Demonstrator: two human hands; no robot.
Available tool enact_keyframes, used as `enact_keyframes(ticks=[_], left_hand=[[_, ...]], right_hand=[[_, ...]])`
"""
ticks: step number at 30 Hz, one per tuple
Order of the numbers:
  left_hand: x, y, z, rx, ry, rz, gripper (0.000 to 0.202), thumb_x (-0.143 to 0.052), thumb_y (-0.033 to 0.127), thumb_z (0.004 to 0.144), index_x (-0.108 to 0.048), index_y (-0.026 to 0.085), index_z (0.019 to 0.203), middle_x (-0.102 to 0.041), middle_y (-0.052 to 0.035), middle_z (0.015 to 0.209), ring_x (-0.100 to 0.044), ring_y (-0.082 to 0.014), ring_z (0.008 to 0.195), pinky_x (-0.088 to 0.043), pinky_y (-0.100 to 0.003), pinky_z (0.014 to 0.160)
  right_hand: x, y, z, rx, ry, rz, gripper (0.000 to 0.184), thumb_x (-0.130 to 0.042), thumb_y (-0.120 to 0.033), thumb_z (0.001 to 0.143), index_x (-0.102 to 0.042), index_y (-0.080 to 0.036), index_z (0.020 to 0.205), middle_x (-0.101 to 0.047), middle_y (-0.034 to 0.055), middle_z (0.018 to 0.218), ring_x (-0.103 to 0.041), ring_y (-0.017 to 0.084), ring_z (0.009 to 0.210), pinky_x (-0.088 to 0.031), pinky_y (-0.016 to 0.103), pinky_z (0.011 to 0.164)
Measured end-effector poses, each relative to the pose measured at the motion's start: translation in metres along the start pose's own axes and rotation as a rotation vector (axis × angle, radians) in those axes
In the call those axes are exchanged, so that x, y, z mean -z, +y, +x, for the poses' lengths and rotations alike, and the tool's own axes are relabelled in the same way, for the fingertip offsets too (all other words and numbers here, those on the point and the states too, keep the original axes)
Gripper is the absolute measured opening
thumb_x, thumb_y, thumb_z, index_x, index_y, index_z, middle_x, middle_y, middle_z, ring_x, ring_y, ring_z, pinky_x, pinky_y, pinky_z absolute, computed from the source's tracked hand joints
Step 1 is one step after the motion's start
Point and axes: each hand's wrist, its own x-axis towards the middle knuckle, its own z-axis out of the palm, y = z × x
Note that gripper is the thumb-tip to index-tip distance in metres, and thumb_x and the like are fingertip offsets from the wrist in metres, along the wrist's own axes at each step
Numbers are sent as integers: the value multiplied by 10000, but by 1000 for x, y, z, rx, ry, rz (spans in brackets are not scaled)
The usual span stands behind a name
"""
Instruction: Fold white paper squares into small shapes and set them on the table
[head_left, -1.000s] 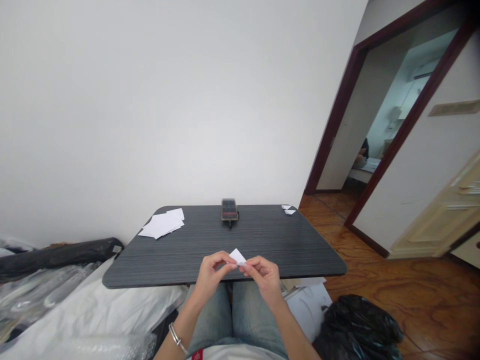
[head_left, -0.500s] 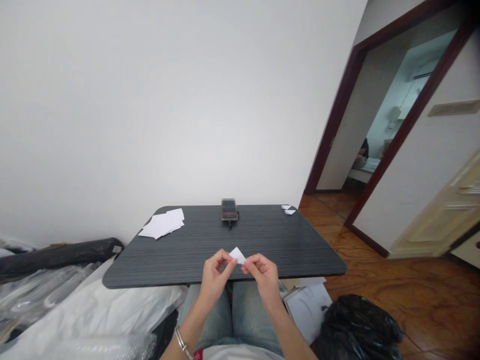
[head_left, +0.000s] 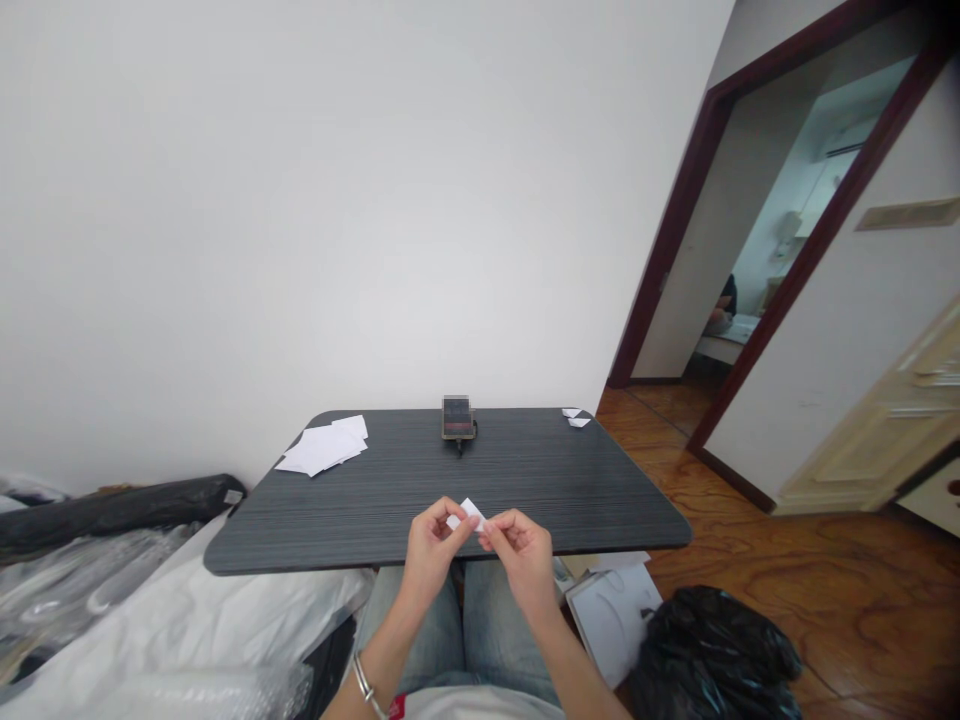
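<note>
A small folded piece of white paper (head_left: 469, 515) is pinched between my left hand (head_left: 431, 545) and my right hand (head_left: 521, 555), just above the front edge of the dark grey table (head_left: 450, 540). Fingertips of both hands press on its ends. Farther back on the left of the table lies a loose pile of white paper sheets (head_left: 322, 447). Near the far right corner sit two small folded white paper pieces (head_left: 576, 417).
A phone (head_left: 457, 418) with a dark cable stands at the table's far edge, against a white wall. On my left are a black roll (head_left: 112, 505) and bubble wrap (head_left: 75, 590). A black plastic bag (head_left: 709, 650) lies on the wooden floor at right. A person sits beyond the doorway (head_left: 720, 310).
The white paper has gone from a wider triangle to a narrower folded shape, and my hands have drawn slightly closer together around it.
</note>
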Motion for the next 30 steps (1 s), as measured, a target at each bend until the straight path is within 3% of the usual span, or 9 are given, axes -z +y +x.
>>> enact_keyframes(ticks=[9,15,30], left_hand=[[3,3,-1,-40,102,91,260,-612,337,678,-475,146,566,-431,53,486,-333,-67,439,-238,-184,442],[3,4,-1,-53,119,134,266,-609,331,677,-461,147,555,-366,68,480,-289,-64,434,-211,-186,436],[1,6,-2,-38,122,171,273,-588,339,690,-447,148,555,-360,64,492,-267,-65,445,-206,-188,441]], right_hand=[[1,3,3,-93,-31,210,234,-559,-378,751,-571,-150,801,-645,39,642,-601,142,557,-481,238,508],[3,7,5,-124,-127,126,236,-613,-351,708,-602,-129,628,-635,35,561,-561,106,476,-461,205,473],[0,6,4,-87,-94,134,227,-604,-328,720,-575,-136,603,-615,16,531,-536,91,453,-447,195,465]])
